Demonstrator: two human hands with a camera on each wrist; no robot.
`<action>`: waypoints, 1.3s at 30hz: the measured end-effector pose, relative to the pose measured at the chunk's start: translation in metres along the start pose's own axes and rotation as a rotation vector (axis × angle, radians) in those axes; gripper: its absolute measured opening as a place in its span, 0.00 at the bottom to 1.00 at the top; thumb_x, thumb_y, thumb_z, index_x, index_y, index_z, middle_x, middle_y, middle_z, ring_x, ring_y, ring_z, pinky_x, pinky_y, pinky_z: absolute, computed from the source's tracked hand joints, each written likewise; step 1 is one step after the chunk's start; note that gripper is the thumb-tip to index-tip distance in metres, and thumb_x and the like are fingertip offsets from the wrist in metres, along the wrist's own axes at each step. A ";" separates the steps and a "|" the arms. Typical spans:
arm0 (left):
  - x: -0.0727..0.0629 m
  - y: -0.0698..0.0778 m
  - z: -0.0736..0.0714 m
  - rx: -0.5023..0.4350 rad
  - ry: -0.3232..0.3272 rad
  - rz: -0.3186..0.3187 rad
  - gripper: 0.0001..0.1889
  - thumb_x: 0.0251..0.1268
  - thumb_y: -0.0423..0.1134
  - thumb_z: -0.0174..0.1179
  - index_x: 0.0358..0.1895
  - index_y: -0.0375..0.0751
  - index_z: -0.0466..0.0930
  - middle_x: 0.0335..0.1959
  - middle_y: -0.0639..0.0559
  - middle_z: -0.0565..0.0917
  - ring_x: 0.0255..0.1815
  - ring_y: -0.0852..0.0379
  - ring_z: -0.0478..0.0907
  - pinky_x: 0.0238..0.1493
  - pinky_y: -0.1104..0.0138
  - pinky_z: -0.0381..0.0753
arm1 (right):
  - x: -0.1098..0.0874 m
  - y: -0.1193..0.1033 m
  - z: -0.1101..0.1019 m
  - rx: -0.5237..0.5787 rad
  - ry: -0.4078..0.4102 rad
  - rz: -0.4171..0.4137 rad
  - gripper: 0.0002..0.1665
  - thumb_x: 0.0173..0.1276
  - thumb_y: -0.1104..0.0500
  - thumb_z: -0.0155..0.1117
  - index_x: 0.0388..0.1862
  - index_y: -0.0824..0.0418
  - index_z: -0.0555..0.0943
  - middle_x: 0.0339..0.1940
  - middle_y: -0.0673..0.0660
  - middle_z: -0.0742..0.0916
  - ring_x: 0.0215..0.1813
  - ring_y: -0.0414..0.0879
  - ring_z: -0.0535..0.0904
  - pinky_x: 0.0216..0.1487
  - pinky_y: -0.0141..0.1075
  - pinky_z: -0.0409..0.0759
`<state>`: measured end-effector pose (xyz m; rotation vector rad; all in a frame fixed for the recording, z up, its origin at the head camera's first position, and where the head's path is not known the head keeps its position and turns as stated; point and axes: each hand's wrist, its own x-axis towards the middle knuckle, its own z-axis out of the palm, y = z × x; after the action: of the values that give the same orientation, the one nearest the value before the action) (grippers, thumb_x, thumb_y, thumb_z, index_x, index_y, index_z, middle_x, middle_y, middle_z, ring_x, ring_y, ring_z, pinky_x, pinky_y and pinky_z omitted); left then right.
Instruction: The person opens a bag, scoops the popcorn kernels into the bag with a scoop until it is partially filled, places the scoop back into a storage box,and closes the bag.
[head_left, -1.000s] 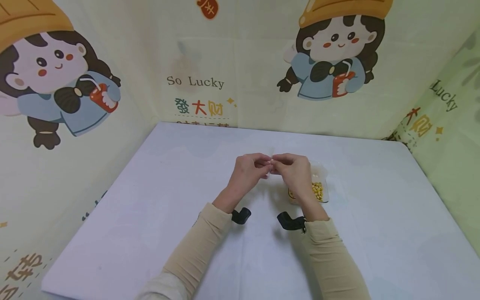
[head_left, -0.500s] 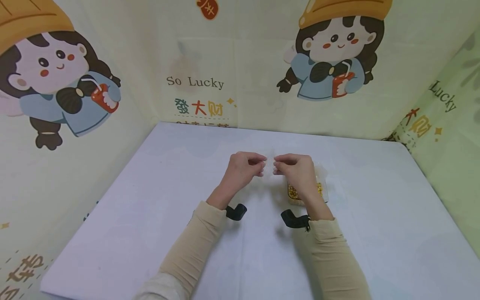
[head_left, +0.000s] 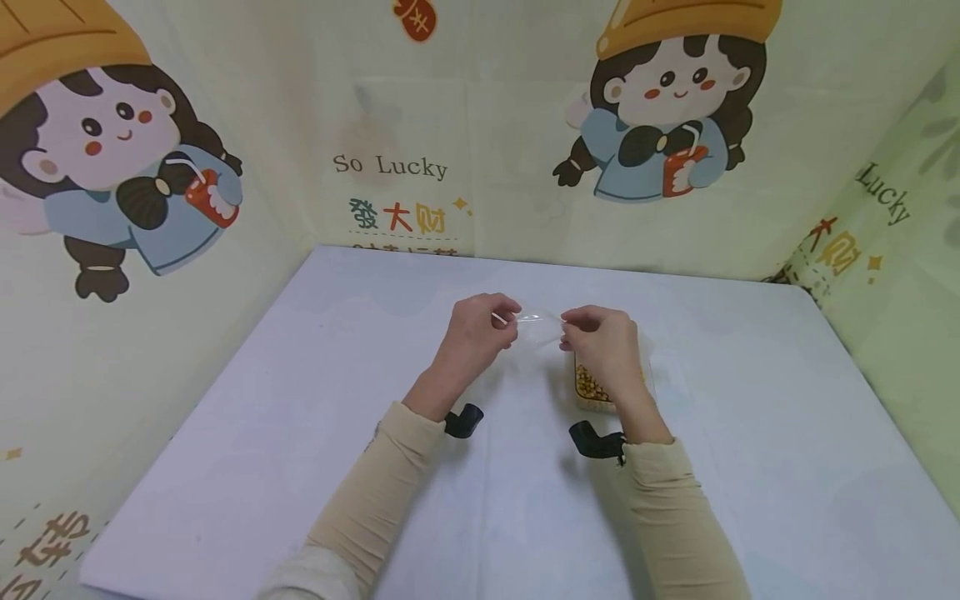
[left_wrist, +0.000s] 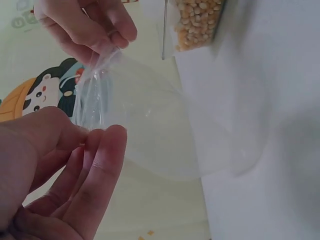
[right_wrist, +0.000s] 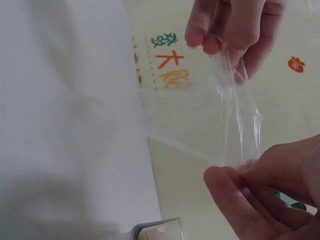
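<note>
A clear plastic bag [left_wrist: 150, 110] is stretched between my two hands above the table. My left hand [head_left: 483, 325] pinches one side of its mouth between thumb and fingers. Opposite it, my right hand [head_left: 603, 333] pinches the other side of the mouth. In the right wrist view the bag [right_wrist: 190, 115] hangs down from both grips, its top edge creased and shiny. Behind and below my right hand stands a clear box of yellow corn kernels [head_left: 588, 385], partly hidden by that hand and wrist. The kernels [left_wrist: 197, 25] also show at the top of the left wrist view.
A white table [head_left: 337, 358] lies under the hands, with a printed cloth backdrop [head_left: 510, 200] rising behind it and along both sides. Black wrist-camera mounts [head_left: 596, 440] stick out below each wrist.
My hands were close together and have drawn apart, left hand leftward, right hand rightward. The bag's mouth now spreads visibly between them.
</note>
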<state>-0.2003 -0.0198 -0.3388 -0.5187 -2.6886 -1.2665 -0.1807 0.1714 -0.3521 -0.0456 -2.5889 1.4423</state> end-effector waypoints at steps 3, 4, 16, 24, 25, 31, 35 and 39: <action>0.001 0.003 -0.001 0.091 0.006 0.065 0.09 0.62 0.29 0.62 0.44 0.38 0.86 0.36 0.49 0.86 0.33 0.58 0.83 0.33 0.72 0.82 | 0.000 0.000 0.000 -0.032 0.024 -0.035 0.11 0.70 0.63 0.63 0.46 0.67 0.85 0.40 0.64 0.89 0.34 0.51 0.88 0.39 0.39 0.87; 0.001 0.004 -0.002 0.110 0.002 0.081 0.09 0.61 0.29 0.62 0.44 0.38 0.86 0.36 0.48 0.86 0.33 0.58 0.83 0.34 0.72 0.82 | 0.000 0.000 0.000 -0.042 0.030 -0.041 0.11 0.70 0.62 0.63 0.46 0.67 0.85 0.40 0.64 0.89 0.34 0.51 0.88 0.39 0.40 0.87; 0.001 0.001 0.003 0.231 -0.181 0.295 0.41 0.53 0.51 0.75 0.70 0.46 0.68 0.64 0.48 0.72 0.65 0.50 0.71 0.64 0.60 0.76 | -0.001 -0.001 0.001 -0.031 0.025 -0.049 0.10 0.70 0.62 0.64 0.45 0.66 0.86 0.37 0.63 0.90 0.32 0.51 0.88 0.41 0.42 0.87; 0.015 -0.015 0.016 0.420 -0.171 0.602 0.59 0.38 0.60 0.80 0.75 0.42 0.59 0.69 0.47 0.70 0.72 0.50 0.65 0.75 0.55 0.59 | 0.001 -0.001 -0.004 0.099 -0.065 -0.016 0.11 0.70 0.63 0.62 0.46 0.68 0.85 0.39 0.66 0.89 0.32 0.48 0.88 0.37 0.32 0.86; 0.016 -0.016 0.017 0.410 -0.168 0.600 0.57 0.40 0.59 0.79 0.74 0.42 0.60 0.68 0.47 0.72 0.70 0.51 0.66 0.75 0.56 0.61 | 0.001 -0.001 -0.005 0.109 -0.077 -0.008 0.11 0.71 0.63 0.62 0.46 0.68 0.85 0.39 0.66 0.89 0.32 0.48 0.88 0.38 0.31 0.86; 0.017 -0.011 0.009 0.332 -0.162 0.576 0.42 0.48 0.53 0.76 0.67 0.40 0.70 0.58 0.50 0.79 0.59 0.54 0.75 0.65 0.62 0.73 | 0.002 -0.003 -0.009 0.165 -0.130 0.042 0.12 0.72 0.62 0.60 0.48 0.68 0.84 0.43 0.69 0.87 0.36 0.51 0.88 0.41 0.35 0.86; 0.015 -0.008 0.005 0.338 -0.185 0.555 0.38 0.50 0.52 0.75 0.64 0.40 0.72 0.53 0.50 0.80 0.55 0.54 0.76 0.59 0.63 0.77 | 0.001 -0.003 -0.010 0.184 -0.168 0.041 0.13 0.73 0.63 0.59 0.50 0.69 0.83 0.45 0.70 0.86 0.41 0.56 0.88 0.45 0.40 0.86; 0.014 -0.007 0.004 0.339 -0.226 0.499 0.40 0.50 0.53 0.75 0.65 0.40 0.72 0.53 0.49 0.79 0.54 0.53 0.75 0.58 0.61 0.78 | 0.001 -0.002 -0.013 0.153 -0.189 0.016 0.14 0.74 0.62 0.56 0.52 0.68 0.82 0.46 0.67 0.87 0.43 0.55 0.88 0.45 0.40 0.86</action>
<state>-0.2155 -0.0173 -0.3424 -1.2390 -2.6089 -0.6387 -0.1792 0.1811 -0.3441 0.0943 -2.6166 1.7234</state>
